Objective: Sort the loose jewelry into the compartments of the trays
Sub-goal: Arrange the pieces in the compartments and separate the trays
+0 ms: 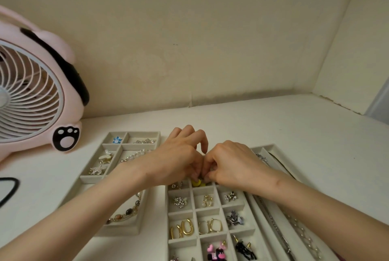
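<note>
**Both hands at the yellow piece over the grid tray**

The left hand (179, 159) and right hand (233, 164) meet fingertip to fingertip, fingers curled in; each pinches the yellow piece (197, 182), which sits at the middle compartment of the far row of the grid tray (207, 210).

In the next row of that tray lie a sparkly cluster (180, 201), pearl studs (207, 200) and a checkered bow (231, 196), one to a compartment. Nearer rows hold gold hoops (182, 230), squared gold hoops (210, 227), a grey squiggle (234, 218), pink-and-black hearts (216, 250) and black earrings (244, 248).

To the right, the long tray (271, 147) carries chains (273, 225) laid lengthwise in its narrow channels.

To the left, the far tray (92, 179) holds a blue flower (117, 140) in one corner compartment, silver pieces (146, 141) beside it, a starfish (97, 169) with other small pieces below, and a pearl strand (134, 155) partly under the left wrist. The near tray (120, 230) holds a beaded bracelet (126, 213) with brown stones.

All the trays rest on the white desk (315, 134); a pink fan (31, 96) stands at the far left.
</note>
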A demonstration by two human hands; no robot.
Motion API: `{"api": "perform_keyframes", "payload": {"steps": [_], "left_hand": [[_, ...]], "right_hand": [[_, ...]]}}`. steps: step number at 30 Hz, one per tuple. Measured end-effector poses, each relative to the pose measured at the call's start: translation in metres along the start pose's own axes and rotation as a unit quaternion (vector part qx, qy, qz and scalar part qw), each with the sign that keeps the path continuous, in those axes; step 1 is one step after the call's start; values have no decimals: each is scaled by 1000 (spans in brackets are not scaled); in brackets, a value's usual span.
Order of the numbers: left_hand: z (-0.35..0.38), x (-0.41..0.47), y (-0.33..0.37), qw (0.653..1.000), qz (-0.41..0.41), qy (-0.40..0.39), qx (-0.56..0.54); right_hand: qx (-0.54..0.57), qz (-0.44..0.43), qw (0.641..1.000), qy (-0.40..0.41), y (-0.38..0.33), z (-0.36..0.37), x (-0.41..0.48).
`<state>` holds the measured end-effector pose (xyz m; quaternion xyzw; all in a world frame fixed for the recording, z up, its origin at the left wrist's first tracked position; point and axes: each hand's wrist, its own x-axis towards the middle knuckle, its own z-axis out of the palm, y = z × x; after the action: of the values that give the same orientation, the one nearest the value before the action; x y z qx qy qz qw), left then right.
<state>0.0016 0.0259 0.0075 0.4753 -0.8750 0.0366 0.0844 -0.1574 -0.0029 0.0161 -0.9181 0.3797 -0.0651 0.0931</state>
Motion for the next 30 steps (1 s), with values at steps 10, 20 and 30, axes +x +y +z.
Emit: {"api": "perform_keyframes", "payload": {"steps": [10, 20, 30], "left_hand": [[-3, -9, -18, 996, 13, 88, -5], [-8, 1, -4, 991, 91, 81, 49], [-3, 7, -2, 979, 153, 15, 132]], "right_hand": [[39, 9, 999, -12, 0, 1, 1], [135, 87, 985, 66, 30, -44, -1], [155, 102, 980, 66, 36, -34, -6]]}}
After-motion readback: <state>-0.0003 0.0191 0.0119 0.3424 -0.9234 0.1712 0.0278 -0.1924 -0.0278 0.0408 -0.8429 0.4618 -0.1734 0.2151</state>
